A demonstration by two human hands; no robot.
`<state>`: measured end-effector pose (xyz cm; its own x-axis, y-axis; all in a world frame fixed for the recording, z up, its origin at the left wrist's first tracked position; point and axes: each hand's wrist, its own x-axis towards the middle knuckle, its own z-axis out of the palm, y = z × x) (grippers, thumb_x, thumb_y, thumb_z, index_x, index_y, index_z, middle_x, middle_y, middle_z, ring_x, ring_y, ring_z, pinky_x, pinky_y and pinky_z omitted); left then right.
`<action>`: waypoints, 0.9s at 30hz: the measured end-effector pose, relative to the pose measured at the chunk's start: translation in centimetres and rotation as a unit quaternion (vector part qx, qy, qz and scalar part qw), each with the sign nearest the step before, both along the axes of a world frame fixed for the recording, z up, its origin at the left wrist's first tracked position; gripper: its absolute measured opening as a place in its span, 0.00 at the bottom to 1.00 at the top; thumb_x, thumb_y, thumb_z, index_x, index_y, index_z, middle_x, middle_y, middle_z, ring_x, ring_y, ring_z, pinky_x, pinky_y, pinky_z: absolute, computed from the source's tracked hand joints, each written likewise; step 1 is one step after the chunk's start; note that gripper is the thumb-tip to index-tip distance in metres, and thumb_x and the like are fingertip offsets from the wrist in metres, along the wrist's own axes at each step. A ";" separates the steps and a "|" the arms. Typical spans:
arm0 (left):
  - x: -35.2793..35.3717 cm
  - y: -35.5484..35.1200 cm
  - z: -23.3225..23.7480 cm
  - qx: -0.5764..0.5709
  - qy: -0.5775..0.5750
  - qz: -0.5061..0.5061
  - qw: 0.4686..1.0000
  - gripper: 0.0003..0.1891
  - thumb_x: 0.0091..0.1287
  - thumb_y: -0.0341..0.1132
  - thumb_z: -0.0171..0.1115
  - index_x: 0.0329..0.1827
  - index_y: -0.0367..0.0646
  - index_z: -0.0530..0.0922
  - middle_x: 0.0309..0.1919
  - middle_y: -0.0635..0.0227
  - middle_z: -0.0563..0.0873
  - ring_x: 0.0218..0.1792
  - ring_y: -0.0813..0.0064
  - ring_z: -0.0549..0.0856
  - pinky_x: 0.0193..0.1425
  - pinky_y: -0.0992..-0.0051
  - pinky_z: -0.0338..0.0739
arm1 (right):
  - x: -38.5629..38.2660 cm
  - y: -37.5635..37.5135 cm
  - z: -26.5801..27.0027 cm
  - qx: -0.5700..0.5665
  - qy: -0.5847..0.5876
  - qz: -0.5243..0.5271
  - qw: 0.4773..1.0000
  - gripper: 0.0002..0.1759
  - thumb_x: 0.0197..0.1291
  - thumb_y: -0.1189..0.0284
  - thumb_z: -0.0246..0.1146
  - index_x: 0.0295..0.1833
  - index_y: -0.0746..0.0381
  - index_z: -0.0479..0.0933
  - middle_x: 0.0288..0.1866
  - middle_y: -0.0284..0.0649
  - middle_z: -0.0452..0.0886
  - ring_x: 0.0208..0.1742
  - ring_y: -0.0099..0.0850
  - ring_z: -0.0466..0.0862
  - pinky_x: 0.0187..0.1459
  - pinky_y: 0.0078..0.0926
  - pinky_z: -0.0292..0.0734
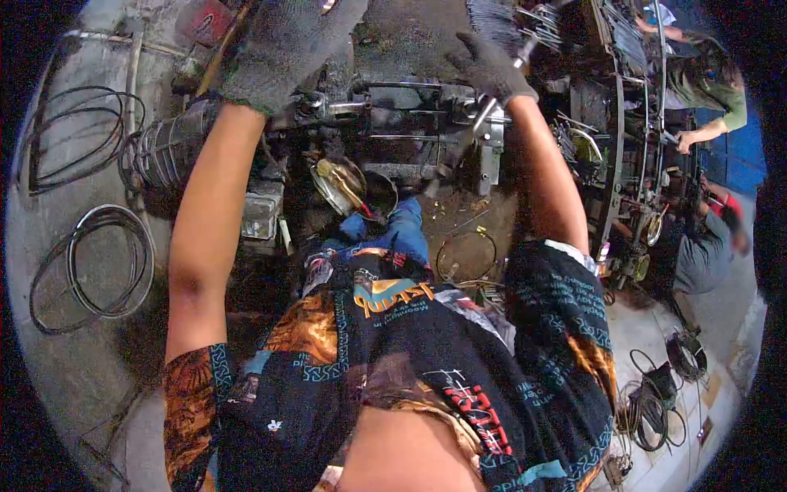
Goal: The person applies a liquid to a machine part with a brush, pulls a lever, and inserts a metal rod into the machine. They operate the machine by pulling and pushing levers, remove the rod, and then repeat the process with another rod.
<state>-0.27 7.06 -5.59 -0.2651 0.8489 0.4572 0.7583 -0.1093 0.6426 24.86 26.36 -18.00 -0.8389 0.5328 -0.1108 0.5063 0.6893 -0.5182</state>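
Observation:
My left hand (287, 61), in a grey knitted work glove, reaches over the left part of a metal machine (402, 123) with rods and clamps. Its fingers run up to the top edge and are partly cut off. A shiny bit of metal shows beside them, and I cannot tell whether the hand holds it. On the machine's right side is my right hand (492, 70), also gloved, its thumb pointing left. It is closed over a shiny metal bar (484, 117), which comes out above and below the glove. Thin metal rods (492, 20) lie bundled just beyond.
A round pan (379, 195) sits below the machine by my legs. Coiled cable (111, 262) lies on the left floor. A metal rack (616, 131) stands at right; beyond it are two people, one with an arm (705, 134) reaching toward it. More coils (652, 410) lie lower right.

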 end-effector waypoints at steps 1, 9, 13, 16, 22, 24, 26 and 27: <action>-0.1 0.0 -0.3 0.025 -0.007 -0.006 1.000 0.09 0.74 0.32 0.63 0.43 0.33 0.81 0.37 0.55 0.84 0.39 0.58 0.85 0.47 0.61 0.79 | 0.8 0.5 0.3 0.001 -0.003 0.004 1.000 0.34 0.70 0.49 0.65 0.69 0.65 0.74 0.61 0.58 0.84 0.66 0.57 0.81 0.67 0.47 0.75; -1.7 -2.9 -0.3 0.018 0.001 0.010 1.000 0.07 0.73 0.30 0.63 0.41 0.33 0.80 0.33 0.57 0.82 0.37 0.59 0.83 0.46 0.61 0.79 | 6.1 -2.1 0.7 -0.065 -0.049 -0.068 0.994 0.27 0.74 0.53 0.64 0.59 0.68 0.83 0.48 0.54 0.89 0.49 0.35 0.87 0.56 0.38 0.79; -1.4 -3.0 0.4 0.038 -0.046 0.022 0.998 0.07 0.73 0.30 0.63 0.40 0.34 0.81 0.34 0.58 0.83 0.37 0.58 0.84 0.46 0.61 0.79 | 9.6 -4.3 2.1 -0.072 -0.140 -0.163 0.974 0.30 0.73 0.47 0.62 0.57 0.64 0.85 0.49 0.55 0.88 0.48 0.43 0.88 0.53 0.40 0.79; -2.2 -2.4 -1.5 0.114 0.012 0.003 0.993 0.08 0.73 0.32 0.63 0.40 0.34 0.81 0.34 0.60 0.83 0.37 0.61 0.84 0.45 0.63 0.79 | 11.7 -5.7 2.0 0.008 -0.186 -0.159 0.970 0.32 0.66 0.44 0.67 0.51 0.66 0.85 0.45 0.57 0.87 0.45 0.52 0.87 0.47 0.47 0.80; -2.1 -3.5 -2.0 -0.008 -0.083 0.040 0.996 0.08 0.74 0.34 0.64 0.41 0.36 0.82 0.34 0.63 0.83 0.37 0.68 0.84 0.43 0.67 0.78 | 11.9 -13.0 0.9 -0.053 -0.147 -0.222 0.962 0.30 0.71 0.47 0.65 0.58 0.65 0.83 0.52 0.56 0.87 0.51 0.52 0.87 0.53 0.44 0.80; -1.7 -3.4 -1.3 -0.011 -0.062 0.036 0.997 0.08 0.74 0.33 0.64 0.41 0.36 0.82 0.34 0.63 0.83 0.37 0.68 0.84 0.43 0.67 0.78 | 15.9 -15.2 -10.1 -0.283 -0.062 -0.149 0.945 0.31 0.79 0.48 0.54 0.71 0.62 0.78 0.66 0.52 0.84 0.66 0.36 0.83 0.67 0.35 0.75; -1.8 -2.9 -0.7 -0.017 -0.039 0.038 0.998 0.08 0.74 0.33 0.64 0.41 0.36 0.82 0.34 0.62 0.84 0.38 0.67 0.84 0.43 0.67 0.78 | 10.5 -21.7 -4.3 -0.377 -0.057 -0.168 0.909 0.26 0.77 0.59 0.60 0.73 0.61 0.76 0.68 0.50 0.83 0.67 0.35 0.83 0.68 0.37 0.74; -2.0 -2.6 -1.1 0.009 0.003 0.026 1.000 0.08 0.74 0.33 0.64 0.41 0.35 0.82 0.35 0.61 0.84 0.38 0.66 0.85 0.43 0.67 0.78 | 9.4 -23.7 -4.4 -0.370 0.011 -0.143 0.918 0.26 0.74 0.63 0.64 0.72 0.61 0.76 0.67 0.51 0.83 0.66 0.38 0.84 0.68 0.38 0.75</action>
